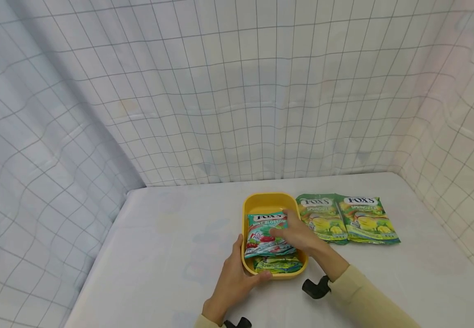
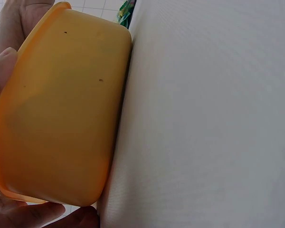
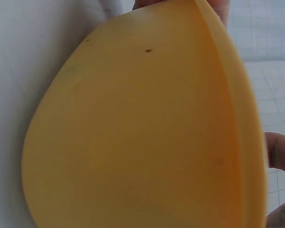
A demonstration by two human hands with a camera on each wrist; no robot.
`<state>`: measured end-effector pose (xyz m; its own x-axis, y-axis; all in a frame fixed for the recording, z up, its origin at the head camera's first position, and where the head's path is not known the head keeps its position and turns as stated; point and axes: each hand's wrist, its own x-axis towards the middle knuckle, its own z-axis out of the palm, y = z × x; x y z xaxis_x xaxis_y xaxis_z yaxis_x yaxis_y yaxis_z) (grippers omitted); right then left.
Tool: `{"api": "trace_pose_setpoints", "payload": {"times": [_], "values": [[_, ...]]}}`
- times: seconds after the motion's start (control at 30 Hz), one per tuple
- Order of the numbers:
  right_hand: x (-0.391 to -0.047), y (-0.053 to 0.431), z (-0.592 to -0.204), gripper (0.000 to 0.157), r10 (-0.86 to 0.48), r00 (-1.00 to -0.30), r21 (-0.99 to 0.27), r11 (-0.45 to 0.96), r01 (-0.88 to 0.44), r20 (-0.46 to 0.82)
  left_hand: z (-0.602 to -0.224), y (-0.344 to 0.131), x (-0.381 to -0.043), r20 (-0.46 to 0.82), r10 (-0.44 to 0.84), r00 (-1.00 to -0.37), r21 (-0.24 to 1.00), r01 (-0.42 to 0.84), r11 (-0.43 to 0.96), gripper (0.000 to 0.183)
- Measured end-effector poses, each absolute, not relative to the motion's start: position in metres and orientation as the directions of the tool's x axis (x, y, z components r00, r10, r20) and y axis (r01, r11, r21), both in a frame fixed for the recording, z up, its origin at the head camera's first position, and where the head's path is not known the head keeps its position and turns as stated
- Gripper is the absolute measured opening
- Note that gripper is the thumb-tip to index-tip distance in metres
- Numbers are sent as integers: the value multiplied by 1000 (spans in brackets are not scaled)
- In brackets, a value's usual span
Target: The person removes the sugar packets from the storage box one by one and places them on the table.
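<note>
Showing its printed face upward, the Mint Blossom packet (image 1: 259, 237) lies inside the yellow container (image 1: 269, 200), its lower part over a green-and-yellow packet (image 1: 278, 265); whether it rests fully on that packet cannot be told. The right hand (image 1: 300, 234) reaches over the container's right rim, thumb across the packet's face and forefinger at its upper right corner. These two digits are parted and appear to clamp the packet by its right side, a hold that probably allows its angle to be controlled within the narrow walls. The remaining fingers are hidden.

The left hand (image 1: 237, 278) holds the container at its near left corner: the thumb lies along the near rim, the fingers against the left wall, spread wide from the thumb. This grip presumably braces the light vessel against sideways pushes from the opposite hand. The left wrist view shows the container's base standing level on the white table (image 1: 179, 237).

Just right of the container, a Spring Tea packet (image 1: 322, 218) lies flat, with a second Spring Tea packet (image 1: 369, 219) meeting its right edge; both face upward, an arrangement that seemingly keeps them legible and within easy reach. Grid-patterned cloth (image 1: 241, 91) hangs behind.
</note>
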<state>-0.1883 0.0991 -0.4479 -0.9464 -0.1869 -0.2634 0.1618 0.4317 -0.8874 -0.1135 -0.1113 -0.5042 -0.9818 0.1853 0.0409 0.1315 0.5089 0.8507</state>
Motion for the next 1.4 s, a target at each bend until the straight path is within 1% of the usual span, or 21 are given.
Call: {"api": "trace_pose_setpoints", "payload": {"times": [0.1,0.3,0.67,0.97,1.4], "values": [[-189,99,-449,87,-171,-948,-890,422,174,-267,-504,-111,-114,39,184,-982,845,131,518,121],[-192,100,-448,84,-165,-945,-917,339,213,-281,-503,-111,-114,44,181,-982,845,134,518,121],[-195,100,-450,74,-192,-938,-927,301,223,-288,-506,-113,-114,49,175,-983,846,134,516,121],[-197,99,-453,74,-216,-940,-946,245,211,-266,-506,-111,-115,46,176,-983,849,132,512,120],[-203,100,-458,71,-230,-934,-954,184,236,-275,-507,-111,-114,60,176,-983,845,144,514,120]]}}
